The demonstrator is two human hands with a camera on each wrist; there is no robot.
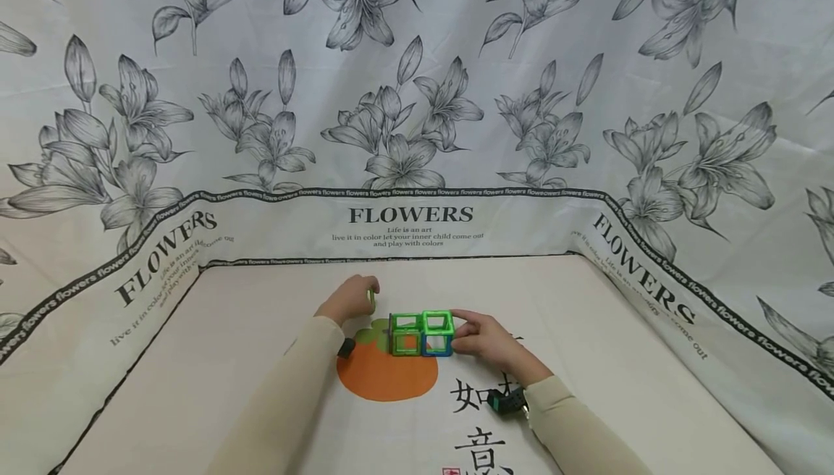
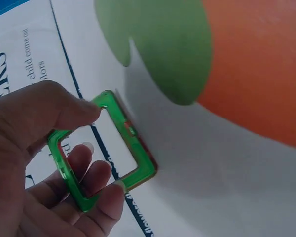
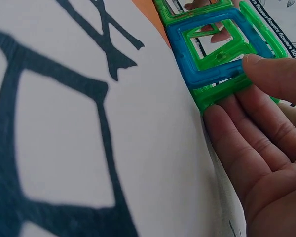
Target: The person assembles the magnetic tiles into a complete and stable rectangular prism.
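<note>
In the left wrist view, my left hand (image 1: 352, 297) holds a green square magnetic tile (image 2: 128, 131), thumb on one edge and fingertips on others. That tile is raised left of a small structure of joined magnetic tiles (image 1: 436, 331), mostly green with a blue front on its right part. My right hand (image 1: 485, 341) grips the structure's right end. Seen from the right wrist, the thumb presses on the blue tile (image 3: 185, 59) while the other fingers lie along a green tile beside it. The structure's far side is partly hidden.
The structure stands on a white cloth (image 1: 534, 294) printed with an orange fruit (image 1: 384, 381) and black characters (image 1: 482, 450). Floral curtains (image 1: 404, 127) rise at the back and both sides. A blue object (image 2: 5, 7) shows at the left wrist view's corner.
</note>
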